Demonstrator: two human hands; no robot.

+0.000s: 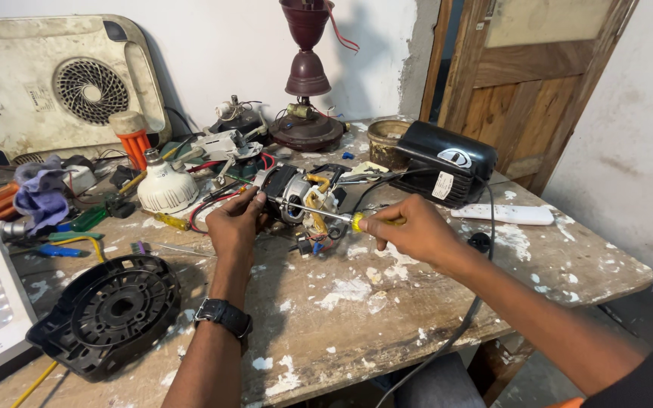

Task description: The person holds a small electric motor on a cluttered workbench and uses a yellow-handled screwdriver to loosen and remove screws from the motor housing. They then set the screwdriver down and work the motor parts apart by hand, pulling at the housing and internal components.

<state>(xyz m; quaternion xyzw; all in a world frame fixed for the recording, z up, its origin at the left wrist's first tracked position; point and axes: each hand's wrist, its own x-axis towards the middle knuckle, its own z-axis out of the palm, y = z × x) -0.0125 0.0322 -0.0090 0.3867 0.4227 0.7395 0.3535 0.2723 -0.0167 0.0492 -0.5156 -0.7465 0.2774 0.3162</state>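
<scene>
Screwdriver (341,218) in right grip (410,227), tip on motor (292,196).

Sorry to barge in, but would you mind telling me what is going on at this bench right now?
A person is working on a small electric motor on a paint-spattered wooden table. The left hand steadies the motor, while the right hand holds a yellow-handled screwdriver with its tip against the motor. A round black plastic housing lies nearer the left, and a white bulb and loose tools lie behind.
</scene>
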